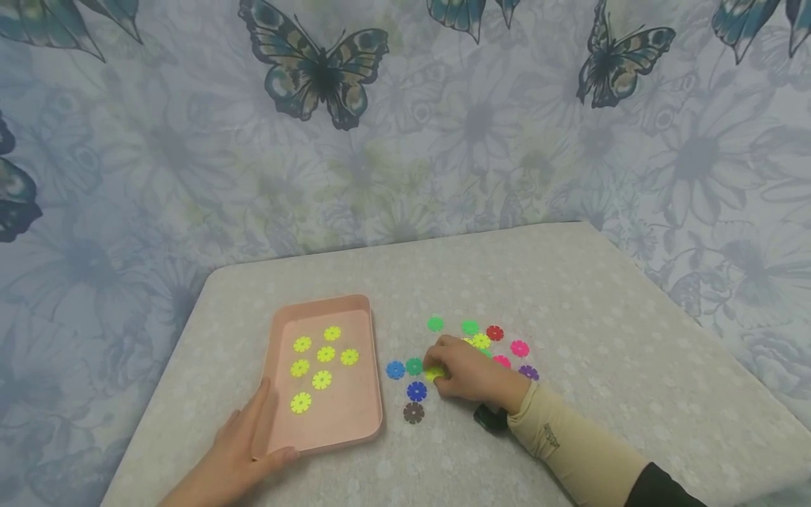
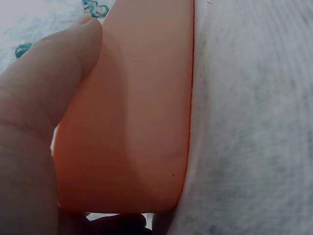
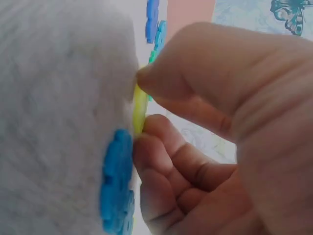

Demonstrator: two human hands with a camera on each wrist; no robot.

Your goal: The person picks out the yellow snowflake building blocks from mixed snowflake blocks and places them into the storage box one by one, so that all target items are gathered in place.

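Note:
My left hand [image 1: 243, 443] grips the near left corner of a pink rectangular tray [image 1: 374, 394], its thumb along the near edge and its fingers at the left side. Inside the tray, several yellow notched plastic discs [image 1: 322, 380] lie flat and spread out. To the tray's right, my right hand [image 1: 472, 373] pinches a yellow notched disc [image 3: 140, 108] at its edges, close over the tablecloth. Beside that hand lie a green disc [image 1: 415, 366], a light blue disc [image 1: 395, 370], a dark blue disc [image 1: 417, 391] and a brown disc [image 1: 414, 412].
Beyond the right hand are more loose discs: green [image 1: 435, 324], red [image 1: 495, 333], pink [image 1: 519, 348], purple [image 1: 529, 372] and yellow [image 1: 481, 341]. A black object [image 1: 491, 418] shows under the right wrist. The cloth-covered table [image 1: 633, 352] meets a butterfly-patterned wall [image 1: 443, 176].

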